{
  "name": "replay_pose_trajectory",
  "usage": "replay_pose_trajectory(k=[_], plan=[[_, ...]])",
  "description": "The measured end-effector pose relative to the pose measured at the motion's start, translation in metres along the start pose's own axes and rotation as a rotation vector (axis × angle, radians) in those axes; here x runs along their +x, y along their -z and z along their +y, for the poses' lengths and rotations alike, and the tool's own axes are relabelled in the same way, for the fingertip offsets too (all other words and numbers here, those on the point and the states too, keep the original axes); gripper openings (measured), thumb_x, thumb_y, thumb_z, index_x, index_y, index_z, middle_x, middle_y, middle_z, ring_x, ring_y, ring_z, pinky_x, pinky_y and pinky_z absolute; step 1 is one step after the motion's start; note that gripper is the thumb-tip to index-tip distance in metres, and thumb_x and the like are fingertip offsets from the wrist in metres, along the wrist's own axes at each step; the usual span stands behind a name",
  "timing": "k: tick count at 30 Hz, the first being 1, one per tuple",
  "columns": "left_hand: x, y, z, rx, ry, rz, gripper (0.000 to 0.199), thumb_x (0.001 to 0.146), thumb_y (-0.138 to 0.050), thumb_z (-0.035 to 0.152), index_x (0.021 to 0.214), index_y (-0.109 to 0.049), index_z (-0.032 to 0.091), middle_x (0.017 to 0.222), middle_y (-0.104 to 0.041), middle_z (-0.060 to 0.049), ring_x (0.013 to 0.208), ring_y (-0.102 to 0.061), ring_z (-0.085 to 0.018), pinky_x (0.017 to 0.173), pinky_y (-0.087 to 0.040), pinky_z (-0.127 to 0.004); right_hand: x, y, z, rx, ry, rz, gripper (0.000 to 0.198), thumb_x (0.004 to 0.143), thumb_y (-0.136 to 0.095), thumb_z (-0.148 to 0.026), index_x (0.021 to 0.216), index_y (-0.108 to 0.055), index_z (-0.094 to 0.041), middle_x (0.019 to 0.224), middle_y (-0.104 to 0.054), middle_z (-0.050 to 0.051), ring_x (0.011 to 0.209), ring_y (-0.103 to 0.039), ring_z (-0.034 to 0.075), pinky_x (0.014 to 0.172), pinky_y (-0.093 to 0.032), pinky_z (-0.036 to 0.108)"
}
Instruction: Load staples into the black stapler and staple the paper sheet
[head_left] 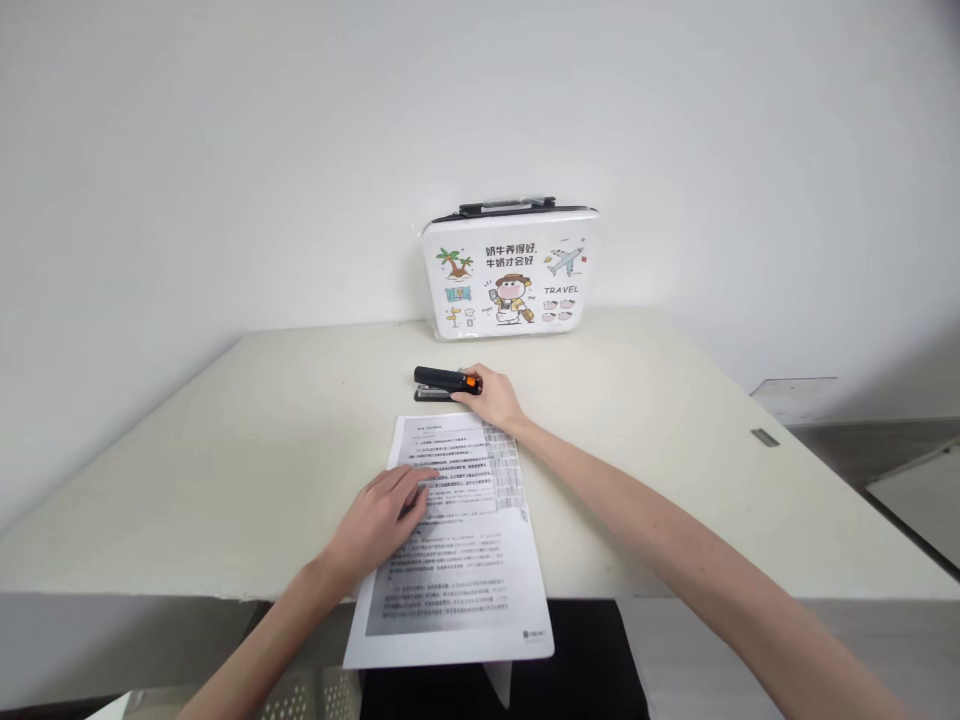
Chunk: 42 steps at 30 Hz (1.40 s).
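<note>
A printed sheet of paper [457, 560] lies on the table, its near end hanging past the front edge. My left hand [386, 512] rests on the left half of the sheet, fingers stretched out over the text. Just beyond the paper's far edge is a black stapler [442, 380] with an orange patch near its right end. My right hand [491, 395] is closed around that right end, thumb low and fingers behind. The stapler's jaw points left, apart from the paper.
A white case [506, 285] with cartoon prints and a black handle stands against the wall behind the stapler. The pale table [247, 450] has a small metal plate [765, 437] at its right edge. A perforated light-coloured basket [322, 695] sits below the front edge.
</note>
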<state>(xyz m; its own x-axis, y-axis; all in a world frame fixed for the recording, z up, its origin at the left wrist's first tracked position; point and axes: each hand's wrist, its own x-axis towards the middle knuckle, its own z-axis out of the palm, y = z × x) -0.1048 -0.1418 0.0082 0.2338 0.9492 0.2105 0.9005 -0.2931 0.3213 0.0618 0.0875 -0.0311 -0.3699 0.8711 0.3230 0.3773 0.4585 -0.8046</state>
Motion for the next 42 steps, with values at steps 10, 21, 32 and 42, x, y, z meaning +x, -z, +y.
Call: replay_pose_trajectory(k=[10, 21, 32, 42], plan=[[0.005, -0.004, 0.006, -0.009, -0.012, 0.021, 0.032, 0.107, -0.042, 0.031, 0.124, -0.068, 0.023, 0.119, -0.076, -0.007, 0.11, -0.071, -0.027, 0.098, -0.056, -0.044, 0.001, 0.013, -0.014, -0.098, 0.039, -0.036, 0.036, 0.082, -0.082, -0.028, 0.115, -0.068, -0.023, 0.117, -0.076, 0.009, 0.114, -0.069, 0.03, 0.103, -0.053, 0.049], [0.065, -0.055, 0.058, -0.073, -0.1, 0.015, 0.029, 0.103, -0.045, 0.021, 0.124, -0.065, 0.022, 0.113, -0.074, -0.009, 0.101, -0.07, -0.028, 0.093, -0.054, -0.044, -0.174, 0.087, -0.002, -0.313, 0.159, -0.124, 0.053, 0.107, -0.049, -0.05, 0.156, -0.047, -0.029, 0.167, -0.043, 0.012, 0.158, -0.034, 0.032, 0.125, -0.038, 0.059], [0.16, -0.063, 0.054, -1.042, 0.304, -0.03, 0.033, 0.092, -0.065, 0.041, 0.116, -0.072, 0.019, 0.079, -0.057, 0.001, 0.068, -0.053, -0.014, 0.066, -0.044, -0.028, -0.157, 0.22, 0.091, -0.582, 0.014, -0.118, 0.056, 0.108, -0.044, -0.053, 0.16, -0.045, -0.033, 0.172, -0.036, 0.006, 0.159, -0.033, 0.032, 0.129, -0.034, 0.059], [0.159, -0.063, 0.054, -1.831, 0.519, -0.309, 0.049, 0.106, -0.04, 0.052, 0.111, -0.069, 0.014, 0.125, -0.07, -0.02, 0.123, -0.067, -0.029, 0.11, -0.052, -0.042, -0.123, 0.16, -0.013, -0.438, 0.278, -0.065, 0.045, 0.105, -0.056, -0.038, 0.15, -0.051, -0.035, 0.153, -0.055, 0.01, 0.143, -0.052, 0.031, 0.118, -0.047, 0.056]])
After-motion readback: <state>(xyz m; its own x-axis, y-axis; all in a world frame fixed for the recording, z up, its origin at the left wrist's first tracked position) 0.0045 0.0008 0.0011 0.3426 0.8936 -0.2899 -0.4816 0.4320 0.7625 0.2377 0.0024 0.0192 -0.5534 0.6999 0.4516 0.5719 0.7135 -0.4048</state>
